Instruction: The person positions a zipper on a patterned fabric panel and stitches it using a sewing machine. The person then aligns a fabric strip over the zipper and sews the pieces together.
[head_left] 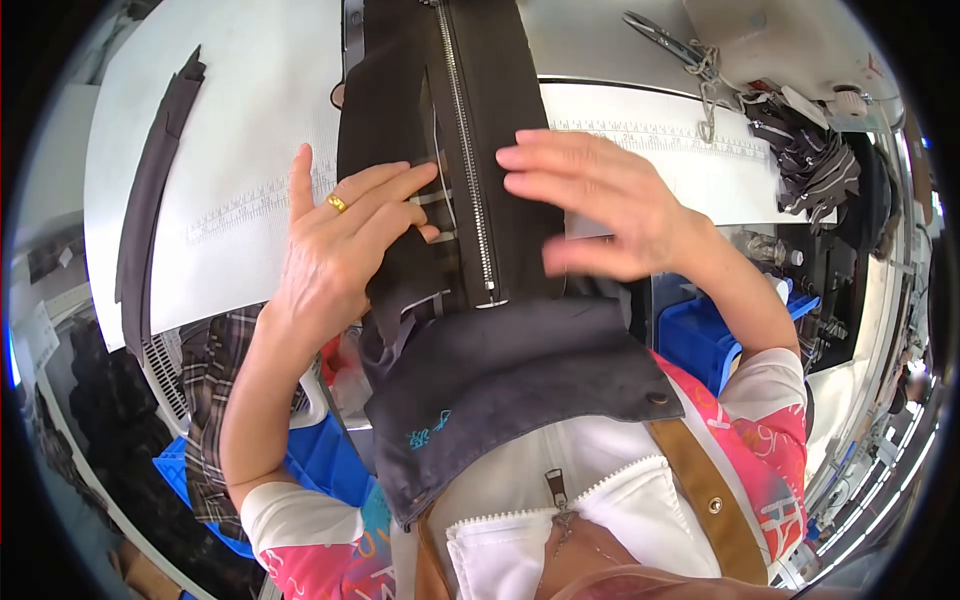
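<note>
A dark garment piece (395, 130) with a metal zipper (465, 140) running down it lies over the white table in front of me. Left of the zipper, a long slit shows checked fabric (440, 205) inside. My left hand (345, 230), with a gold ring, rests on the piece beside this slit. Its index finger and thumb are bent close together at the fabric edge; the little finger sticks up. On the zipper's right side, my right hand (615, 205) hovers at or just over the fabric, fingers stretched and apart, its thumb blurred. Contact there is unclear.
Dark fabric strips (160, 190) lie at the table's left. Ruler markings (640, 130) cross the white tabletop (240, 130). Scissors (665, 40) with a cord lie at the back right, near bundled dark fabric (815, 165). Blue bins (695, 340) stand below, with checked cloth (215, 390) hanging left.
</note>
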